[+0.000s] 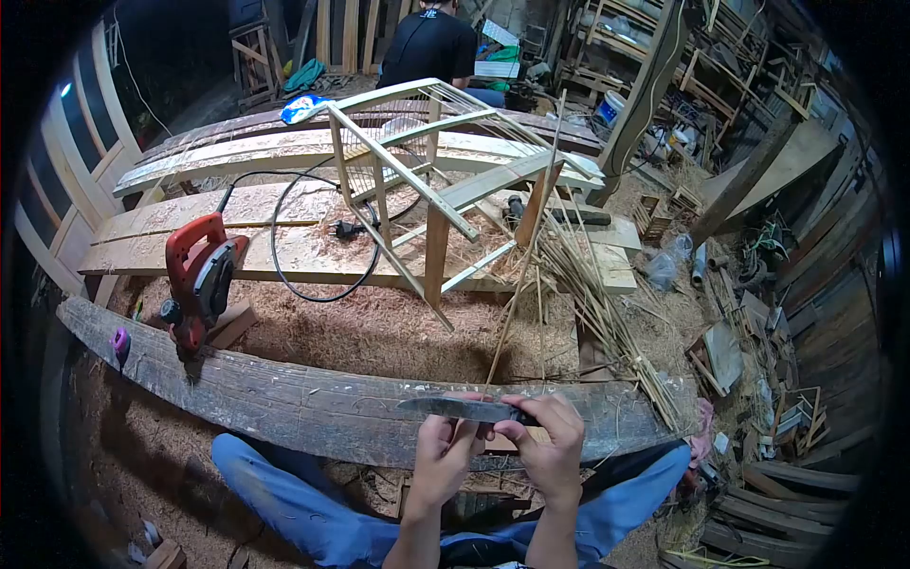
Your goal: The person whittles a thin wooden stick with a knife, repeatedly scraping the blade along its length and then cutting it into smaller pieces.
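Observation:
A knife (460, 409) lies nearly level in front of me, its blade pointing left. My right hand (553, 444) is closed around its dark handle. Just behind the blade, my left hand (444, 453) is closed on the lower end of a long thin bamboo stick (524, 275). The stick slants up and away to the right, passing in front of a wooden frame with thin slats (408, 173). Fingers and blade partly hide the stick's lower end.
A worn plank (284, 394) crosses before my knees. On it stand a red power planer (201, 275) and a purple-topped object (121, 343). A bundle of thin sticks (607, 318) leans at right. Shavings cover boards (142, 232) and floor. A person (428, 47) sits beyond.

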A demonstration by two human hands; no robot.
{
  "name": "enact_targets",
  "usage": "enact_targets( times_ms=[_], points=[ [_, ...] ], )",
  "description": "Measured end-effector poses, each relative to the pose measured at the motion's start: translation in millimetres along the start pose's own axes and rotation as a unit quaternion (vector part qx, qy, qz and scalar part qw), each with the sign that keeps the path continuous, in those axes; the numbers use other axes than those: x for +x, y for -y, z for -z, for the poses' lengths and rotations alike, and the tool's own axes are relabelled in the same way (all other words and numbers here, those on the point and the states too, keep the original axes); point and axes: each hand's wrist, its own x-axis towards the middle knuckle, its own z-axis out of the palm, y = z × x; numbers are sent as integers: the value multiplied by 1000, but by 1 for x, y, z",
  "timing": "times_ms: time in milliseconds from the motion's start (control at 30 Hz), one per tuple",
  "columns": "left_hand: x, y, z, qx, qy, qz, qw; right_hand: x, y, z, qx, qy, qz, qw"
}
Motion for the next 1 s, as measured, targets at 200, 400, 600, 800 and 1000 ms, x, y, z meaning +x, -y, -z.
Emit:
enact_targets(
  times_ms=[200, 400, 600, 800, 1000],
  points=[
    [-3, -4, -3, 81, -29, 9, 996, 7, -8, 12, -65, 25, 66, 995],
    [-8, -8, -3, 239, -1, 8, 971, 23, -17, 29, -84, 114, 177, 974],
    [-11, 1, -19, 275, -6, -56, 960, 50, -19, 53, -120, 144, 264, 946],
    [-14, -7, -42, 246, 26, -26, 969, 53, -36, 67, -110, 120, 311, 936],
    [-11, -9, -68, 314, -1, -97, 944, 62, -49, 91, -101, 70, 320, 940]
  ],
)
